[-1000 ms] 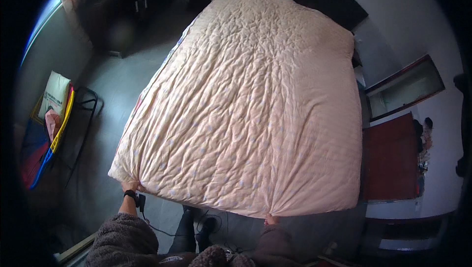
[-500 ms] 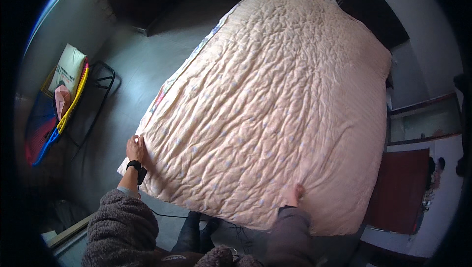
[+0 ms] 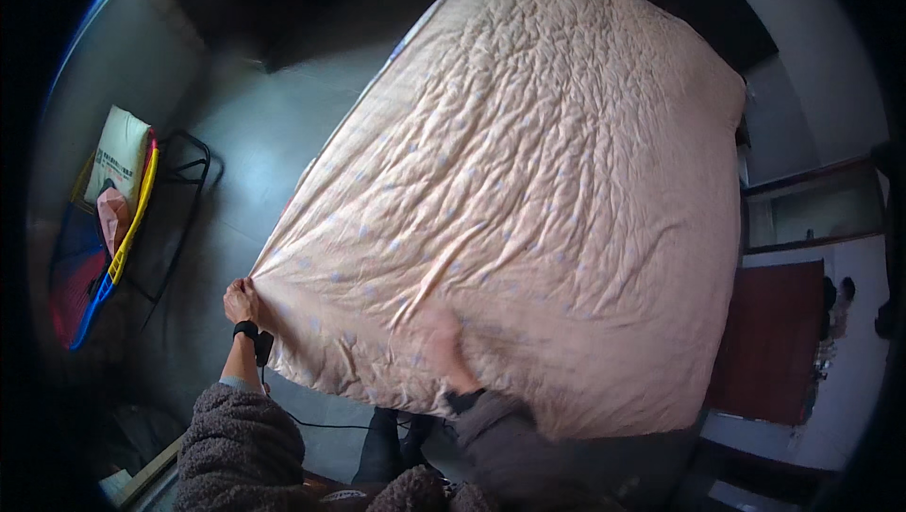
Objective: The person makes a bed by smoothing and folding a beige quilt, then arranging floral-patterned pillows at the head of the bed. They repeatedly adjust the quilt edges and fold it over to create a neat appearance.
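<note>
A large pale-pink quilt with small bluish dots covers the bed in front of me, wrinkled over most of its far and middle part. At its left edge my left hand, with a black band at the wrist, pinches the quilt's border and pulls it taut, so creases fan out from the grip. My right hand is over the near part of the quilt, left of its middle, and smeared by motion. Whether its fingers are spread cannot be made out. Smoother fabric lies around it and toward the right.
A yellow, blue and red mesh-sided frame holding a white sack and a pink item stands at left, beside a black metal stand. Grey floor runs along the bed. A dark red panel is at right. A black cable crosses near my feet.
My right hand has swept left across the quilt, and the near part looks smoother. My left hand has drawn the quilt's edge slightly outward to the left, stretching it tight.
</note>
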